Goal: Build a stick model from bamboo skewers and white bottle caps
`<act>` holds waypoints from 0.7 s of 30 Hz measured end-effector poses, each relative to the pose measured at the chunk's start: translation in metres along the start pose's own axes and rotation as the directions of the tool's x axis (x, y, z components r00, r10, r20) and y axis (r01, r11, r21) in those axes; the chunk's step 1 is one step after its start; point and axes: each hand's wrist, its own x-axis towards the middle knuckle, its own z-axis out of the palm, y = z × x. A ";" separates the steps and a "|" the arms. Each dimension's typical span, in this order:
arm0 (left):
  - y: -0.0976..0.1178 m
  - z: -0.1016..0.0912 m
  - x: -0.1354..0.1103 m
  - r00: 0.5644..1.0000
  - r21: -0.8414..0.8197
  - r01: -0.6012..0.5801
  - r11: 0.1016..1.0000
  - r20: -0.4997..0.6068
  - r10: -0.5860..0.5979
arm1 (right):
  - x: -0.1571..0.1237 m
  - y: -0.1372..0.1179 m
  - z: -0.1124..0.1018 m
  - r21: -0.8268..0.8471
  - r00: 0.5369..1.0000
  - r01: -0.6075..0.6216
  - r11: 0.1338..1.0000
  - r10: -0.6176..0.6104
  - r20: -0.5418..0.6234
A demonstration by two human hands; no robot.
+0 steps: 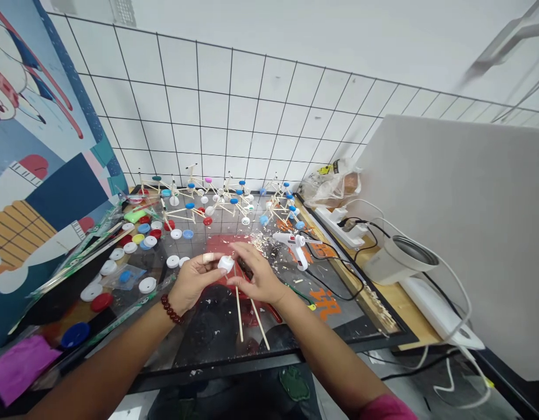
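Observation:
My left hand (194, 281) pinches a white bottle cap (226, 263) between thumb and fingers; a bandage wraps one finger and a bead bracelet circles the wrist. My right hand (257, 274) is closed beside the cap and grips thin wooden sticks (240, 312) that slant down toward me. Both hands hover over a red mat (221, 244) on the dark glass table (217, 341). A white glue gun (296, 245) lies just right of my hands.
Stick-and-cap models (221, 201) stand at the back by the tiled wall. Loose caps (140, 239) scatter at left, with packets of sticks (92, 248). A power strip (342, 224), a white cup-like device (403, 256), cables and a grey board (462, 233) fill the right.

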 end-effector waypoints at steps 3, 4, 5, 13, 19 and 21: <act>-0.001 0.000 0.001 1.000 -0.012 -0.022 1.000 0.015 0.022 | 0.002 -0.001 -0.002 0.036 0.998 0.029 0.999 -0.031 0.061; -0.001 0.001 0.001 0.999 -0.025 -0.034 0.999 0.007 0.034 | 0.003 0.000 -0.002 0.045 0.998 0.028 0.999 -0.030 0.049; -0.001 0.001 0.001 0.999 -0.038 -0.047 0.998 -0.011 0.047 | 0.003 0.000 -0.001 0.051 0.999 0.021 0.998 -0.023 0.030; -0.004 0.001 -0.001 0.997 -0.021 -0.050 0.999 -0.056 0.048 | 0.004 0.001 0.000 0.135 0.992 -0.098 0.986 0.106 -0.061; -0.005 0.001 0.000 0.997 -0.086 -0.083 0.993 -0.004 0.083 | 0.001 0.003 0.005 0.208 0.981 -0.181 0.961 0.192 -0.038; -0.005 0.002 -0.001 0.997 -0.093 -0.074 0.993 0.001 0.074 | 0.000 0.005 0.006 0.215 0.979 -0.191 0.958 0.203 -0.034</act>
